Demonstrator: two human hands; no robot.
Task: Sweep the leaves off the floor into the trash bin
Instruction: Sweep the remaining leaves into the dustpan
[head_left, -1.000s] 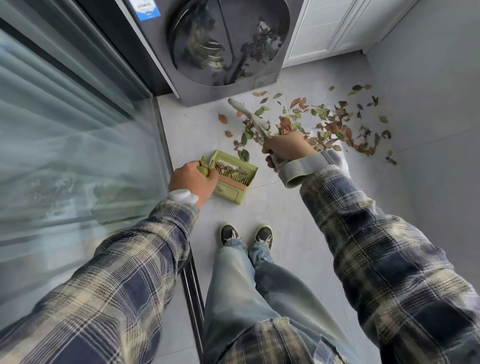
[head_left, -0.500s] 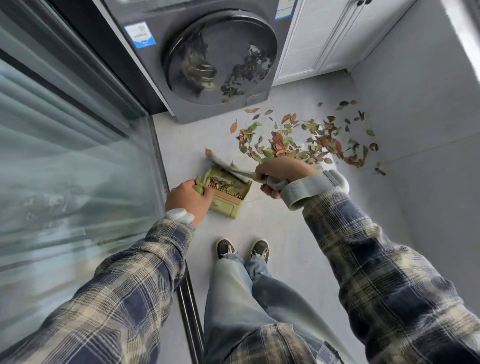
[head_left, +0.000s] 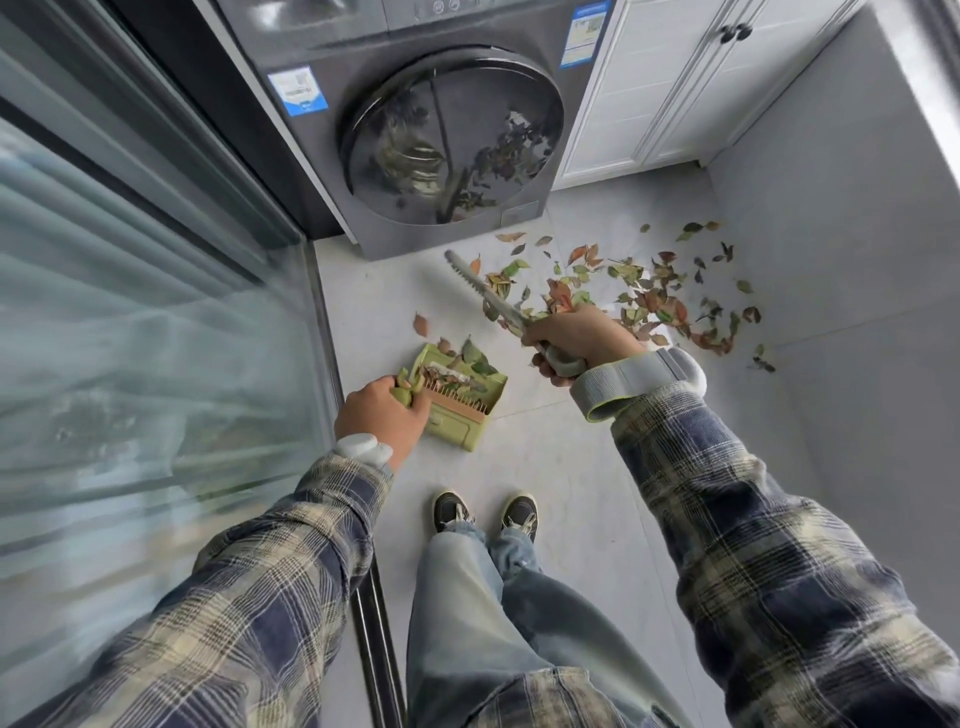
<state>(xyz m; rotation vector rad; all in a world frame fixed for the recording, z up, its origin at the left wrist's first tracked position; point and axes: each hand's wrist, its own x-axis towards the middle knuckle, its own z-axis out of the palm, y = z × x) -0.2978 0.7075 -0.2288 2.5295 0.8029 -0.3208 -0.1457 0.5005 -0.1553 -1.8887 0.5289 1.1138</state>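
Dry red, brown and green leaves (head_left: 654, 301) lie scattered on the grey tiled floor in front of me. My left hand (head_left: 382, 415) grips the handle of a green dustpan (head_left: 467, 418) that rests on the floor with several leaves in it. My right hand (head_left: 582, 340) is closed on the handle of a small grey hand brush (head_left: 480, 286). The brush points up and to the left, lifted off the floor, its tip over the left edge of the leaf pile. No trash bin is in view.
A dark front-loading washing machine (head_left: 447, 135) stands just beyond the leaves. White cabinet doors (head_left: 670, 88) are at the back right, a grey wall (head_left: 852, 260) on the right, a glass sliding door (head_left: 145, 291) with a floor track on the left. My shoes (head_left: 483, 512) are behind the dustpan.
The brush swept down to the dustpan's mouth half a second ago and has now swung back up and away towards the leaf pile. More leaves lie in the dustpan. My head has tilted up.
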